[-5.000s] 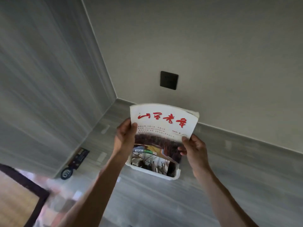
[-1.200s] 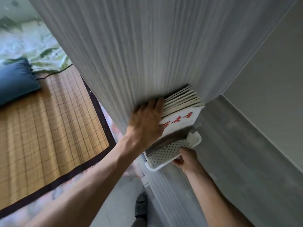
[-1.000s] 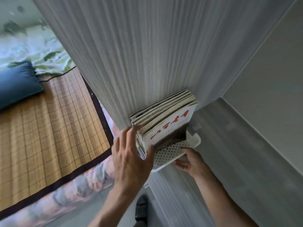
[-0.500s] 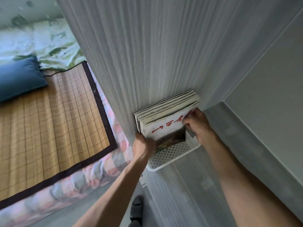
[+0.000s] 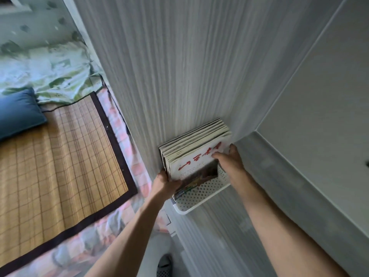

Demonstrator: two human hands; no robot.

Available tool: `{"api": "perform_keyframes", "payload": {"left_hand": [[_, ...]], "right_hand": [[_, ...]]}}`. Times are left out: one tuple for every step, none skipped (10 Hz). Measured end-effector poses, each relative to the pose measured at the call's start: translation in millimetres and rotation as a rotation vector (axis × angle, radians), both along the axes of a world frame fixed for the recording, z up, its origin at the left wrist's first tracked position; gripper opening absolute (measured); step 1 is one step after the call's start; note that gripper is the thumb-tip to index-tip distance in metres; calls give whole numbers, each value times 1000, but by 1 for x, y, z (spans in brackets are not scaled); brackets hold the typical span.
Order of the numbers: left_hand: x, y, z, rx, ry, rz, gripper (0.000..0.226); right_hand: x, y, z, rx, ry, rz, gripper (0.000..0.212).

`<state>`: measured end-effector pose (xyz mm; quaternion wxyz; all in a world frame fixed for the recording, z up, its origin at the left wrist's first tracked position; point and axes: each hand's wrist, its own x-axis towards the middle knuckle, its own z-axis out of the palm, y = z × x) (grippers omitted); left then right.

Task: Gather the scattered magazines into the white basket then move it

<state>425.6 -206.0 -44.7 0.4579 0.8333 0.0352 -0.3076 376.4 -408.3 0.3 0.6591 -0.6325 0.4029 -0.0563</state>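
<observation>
The magazines (image 5: pixel 194 148) stand on edge in the white basket (image 5: pixel 201 196), which sits against the grey panel (image 5: pixel 169 66). The left hand (image 5: pixel 164 182) grips the stack's near corner. The right hand (image 5: pixel 229 158) seems to curl its fingers over the front cover's far edge.

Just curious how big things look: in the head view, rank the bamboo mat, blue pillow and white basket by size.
1. bamboo mat
2. blue pillow
3. white basket, partly hidden by magazines; camera nearness makes true sizes unsure.

A blue pillow (image 5: pixel 19 110) lies beside a bamboo mat (image 5: pixel 56 162), with green patterned bedding (image 5: pixel 50 74) behind them.
</observation>
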Motion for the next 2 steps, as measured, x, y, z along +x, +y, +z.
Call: {"api": "perform_keyframes", "payload": {"left_hand": [[-17, 22, 15, -86, 29, 21, 80], [-77, 95, 37, -120, -59, 70, 89]], "right_hand": [[-41, 11, 15, -63, -13, -49, 47], [-129, 26, 18, -92, -87, -49, 37]]}}
